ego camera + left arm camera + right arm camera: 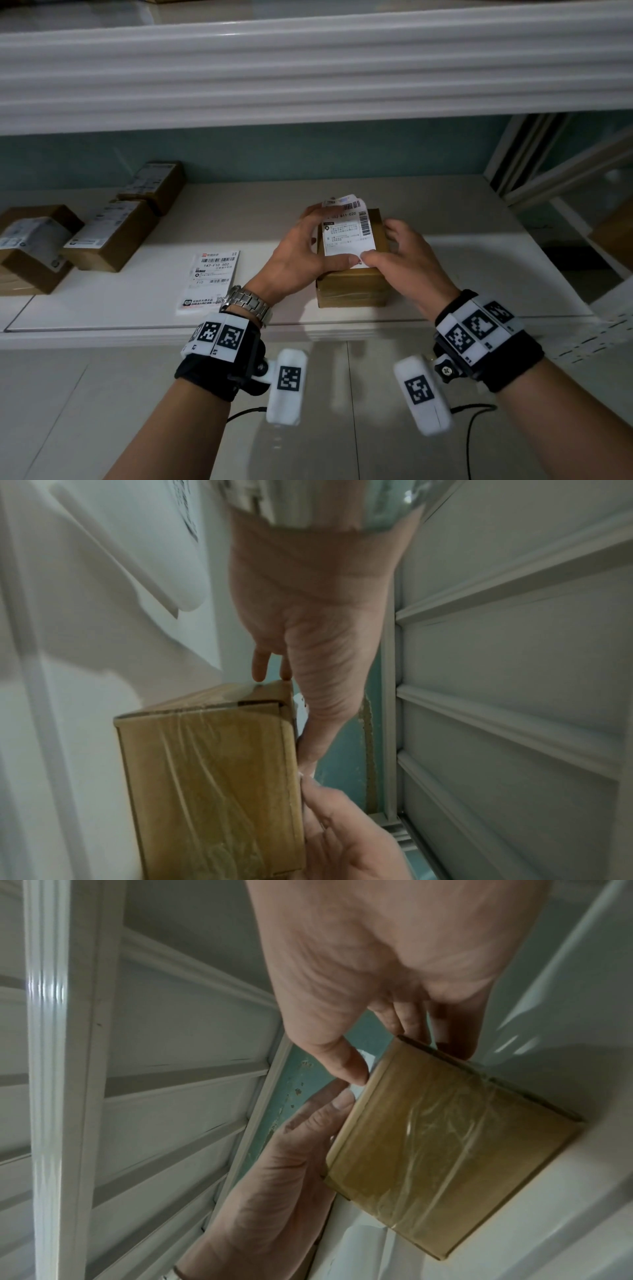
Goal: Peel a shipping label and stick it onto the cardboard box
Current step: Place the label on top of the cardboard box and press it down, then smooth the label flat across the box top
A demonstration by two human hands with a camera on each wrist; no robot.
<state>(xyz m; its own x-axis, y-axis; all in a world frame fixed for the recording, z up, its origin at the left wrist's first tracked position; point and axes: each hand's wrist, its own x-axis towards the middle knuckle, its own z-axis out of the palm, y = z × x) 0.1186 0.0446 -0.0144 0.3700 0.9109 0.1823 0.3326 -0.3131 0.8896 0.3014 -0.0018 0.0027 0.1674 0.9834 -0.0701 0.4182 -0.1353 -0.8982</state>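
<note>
While both hands work at its top, the shipping label (347, 233) is going down onto the cardboard box (352, 284).

Taking that box as the landmark: the label lies along its top face, its near edge pinned where the left hand (301, 253)'s thumb meets the right hand (400, 260)'s thumb, and its far end lifts off the far edge. The left hand's fingers lie fairly straight along the box's left side. The right hand's fingers curl loosely down its right side, steadying rather than clamping. To the box's left lies a sheet of labels (210, 281) on the white shelf (479, 274), and farther left are three labelled boxes (113, 236). I judge the sticking step half done: next comes smoothing from the near edge toward the far, slowly, so no crease gets trapped.
</note>
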